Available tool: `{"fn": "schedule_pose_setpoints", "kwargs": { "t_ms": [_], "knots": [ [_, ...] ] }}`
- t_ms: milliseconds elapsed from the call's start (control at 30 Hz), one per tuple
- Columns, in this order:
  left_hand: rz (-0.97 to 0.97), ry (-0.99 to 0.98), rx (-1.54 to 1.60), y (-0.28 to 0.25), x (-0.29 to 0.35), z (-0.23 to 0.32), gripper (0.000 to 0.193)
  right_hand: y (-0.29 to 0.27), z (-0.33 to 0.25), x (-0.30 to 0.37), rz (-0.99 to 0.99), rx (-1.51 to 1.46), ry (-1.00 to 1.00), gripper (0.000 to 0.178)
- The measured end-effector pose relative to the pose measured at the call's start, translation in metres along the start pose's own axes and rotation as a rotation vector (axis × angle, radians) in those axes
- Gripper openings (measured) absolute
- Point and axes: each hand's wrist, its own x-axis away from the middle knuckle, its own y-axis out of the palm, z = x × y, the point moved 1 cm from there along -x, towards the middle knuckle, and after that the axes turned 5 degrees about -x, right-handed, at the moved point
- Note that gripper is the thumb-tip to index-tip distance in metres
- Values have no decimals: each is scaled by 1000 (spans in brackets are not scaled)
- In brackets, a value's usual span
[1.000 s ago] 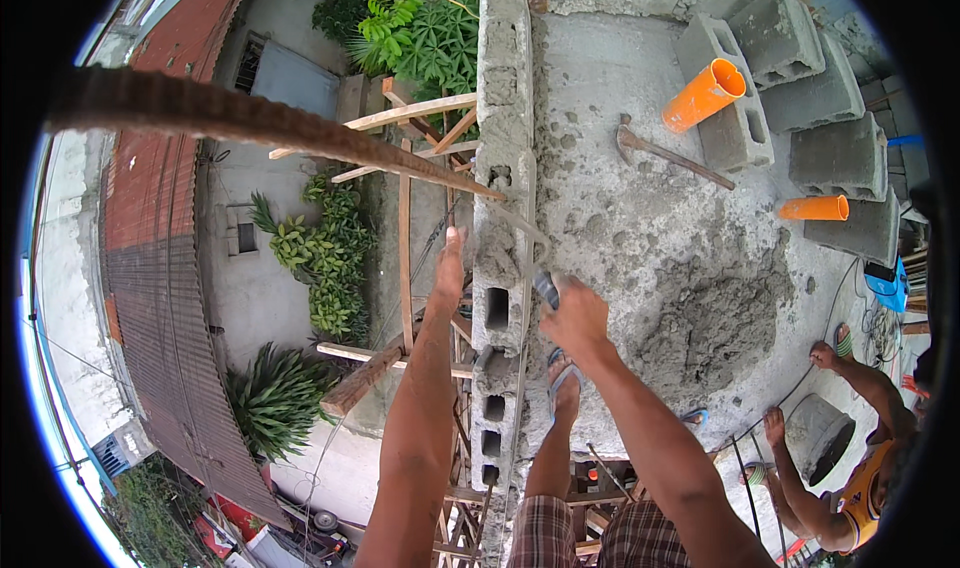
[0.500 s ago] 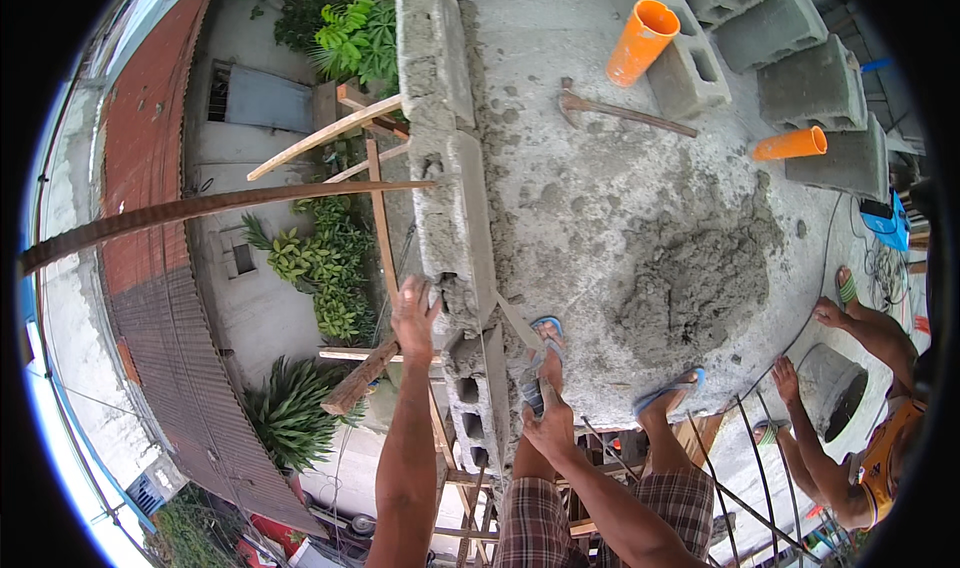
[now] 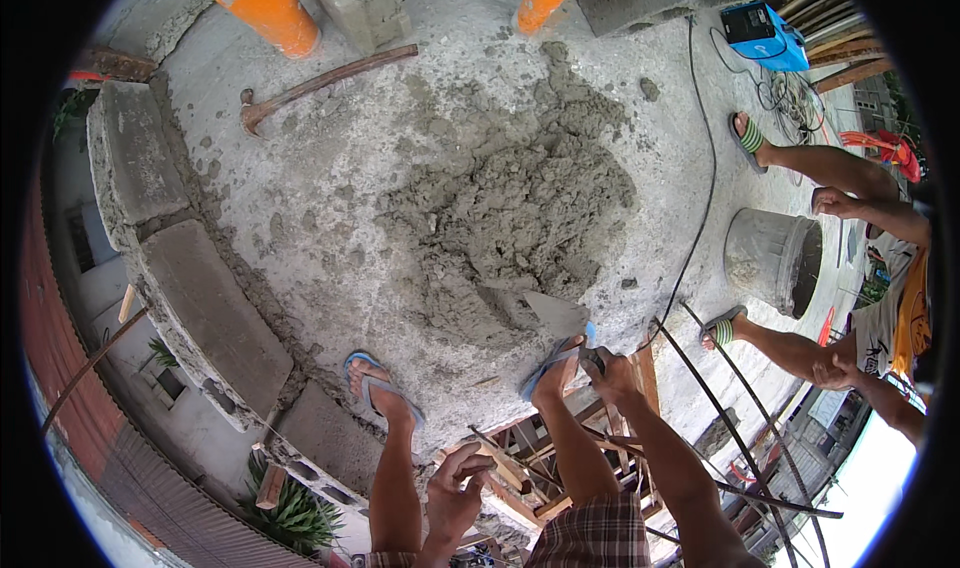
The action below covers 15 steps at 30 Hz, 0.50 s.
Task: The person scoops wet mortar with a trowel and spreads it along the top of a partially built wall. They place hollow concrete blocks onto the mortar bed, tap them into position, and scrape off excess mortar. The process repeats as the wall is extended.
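Observation:
My right hand (image 3: 612, 378) is closed on the handle of a trowel. The trowel's blade (image 3: 556, 315) rests at the near edge of a heap of wet grey mortar (image 3: 540, 203), close to my right foot. My left hand (image 3: 457, 495) is raised low in the picture, empty, its fingers loosely curled and apart, in front of my left leg. Left of my feet curves a low wall of hollow concrete blocks (image 3: 205, 308), with a strip of mortar along its base.
A hammer (image 3: 325, 88) lies beyond the mortar, near orange pipes (image 3: 268, 13) and a hollow block (image 3: 360, 8). At right are a bucket (image 3: 765, 258) on its side, a black cable (image 3: 708, 168), a blue machine (image 3: 765, 36) and a co-worker (image 3: 900, 298). Steel bars (image 3: 735, 408) jut up near my right arm.
The view has swung right, from the block wall to the mortar heap. My left hand has left the wall top. The trowel has moved from beside the wall to the mortar.

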Motion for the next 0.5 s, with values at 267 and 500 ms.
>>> {"fn": "schedule_pose_setpoints", "kwargs": {
  "t_ms": [267,500],
  "knots": [
    [228,151,-143,-9,-58,11,52,59,17,-61,222,61,-242,38],
    [278,130,-141,-10,-55,-5,55,78,-65,-76,-31,-499,-125,26]
  ]
}}
